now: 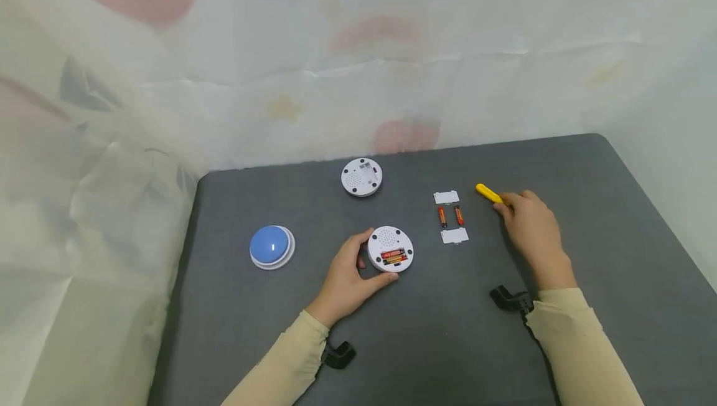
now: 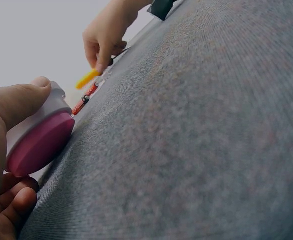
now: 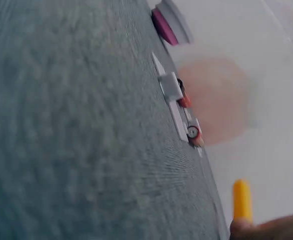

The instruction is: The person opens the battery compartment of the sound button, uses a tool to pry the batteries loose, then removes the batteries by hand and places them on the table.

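My left hand [image 1: 346,283] grips a round white push button [image 1: 390,238] by its rim, thumb at the near side and fingers at the far side. Its underside faces up, with two red-and-gold batteries [image 1: 394,256] in the uncovered battery compartment. The magenta dome [image 2: 44,144] points down in the left wrist view. Over to the right, my right hand [image 1: 531,226] pinches a yellow-handled screwdriver [image 1: 488,193], the handle's end sticking out to the left past the fingers. A thin dark shaft shows beyond that hand in the left wrist view.
Between the hands lie two loose batteries [image 1: 442,217] and two white battery covers [image 1: 446,197]. Another upturned white button [image 1: 361,177], its compartment uncovered, sits near the table's back edge. A blue-domed button [image 1: 269,245] stands upright at left. Patterned sheeting [image 1: 313,82] hangs behind the grey table [image 1: 437,337].
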Demonstrator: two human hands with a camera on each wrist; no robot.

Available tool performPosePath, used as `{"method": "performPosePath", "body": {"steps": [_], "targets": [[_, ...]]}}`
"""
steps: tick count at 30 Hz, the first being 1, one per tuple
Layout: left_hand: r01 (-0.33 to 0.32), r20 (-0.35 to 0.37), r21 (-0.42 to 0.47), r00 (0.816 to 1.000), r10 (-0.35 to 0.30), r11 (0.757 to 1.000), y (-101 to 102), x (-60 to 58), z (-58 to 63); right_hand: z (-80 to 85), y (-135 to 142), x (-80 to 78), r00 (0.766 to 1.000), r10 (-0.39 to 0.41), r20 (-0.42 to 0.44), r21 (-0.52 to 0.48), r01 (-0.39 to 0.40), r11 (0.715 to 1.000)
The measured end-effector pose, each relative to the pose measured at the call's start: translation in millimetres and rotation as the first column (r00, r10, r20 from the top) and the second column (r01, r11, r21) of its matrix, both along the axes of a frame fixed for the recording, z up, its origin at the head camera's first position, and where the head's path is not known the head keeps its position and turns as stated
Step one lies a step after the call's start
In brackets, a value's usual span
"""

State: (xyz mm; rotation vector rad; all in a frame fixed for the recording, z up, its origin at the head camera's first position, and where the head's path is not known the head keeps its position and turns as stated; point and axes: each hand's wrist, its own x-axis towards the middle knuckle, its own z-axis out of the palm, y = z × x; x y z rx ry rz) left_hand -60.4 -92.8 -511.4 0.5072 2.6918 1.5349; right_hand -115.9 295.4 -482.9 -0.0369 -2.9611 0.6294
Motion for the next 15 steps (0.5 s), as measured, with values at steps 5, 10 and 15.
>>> {"method": "performPosePath", "body": {"steps": [5,10,15], "targets": [[0.001,0.010,-0.003,1.000,-0.001,1.000,-1.0,0.6,-0.1,9.8,-10.8,2.6,0.999,-0.002,-0.050,-0.095,-0.002,0.995],[0.005,0.014,-0.002,1.000,-0.005,1.000,-2.1,0.4,0.4,25.8,-29.8,7.2,0.992,-0.045,-0.119,-0.191,0.021,0.981],[0.012,0.005,-0.007,1.000,-0.012,1.000,-1.7,0.0,0.2,36.8,-46.5,13.7,0.981,-0.048,-0.188,-0.370,-0.026,0.929]]}}
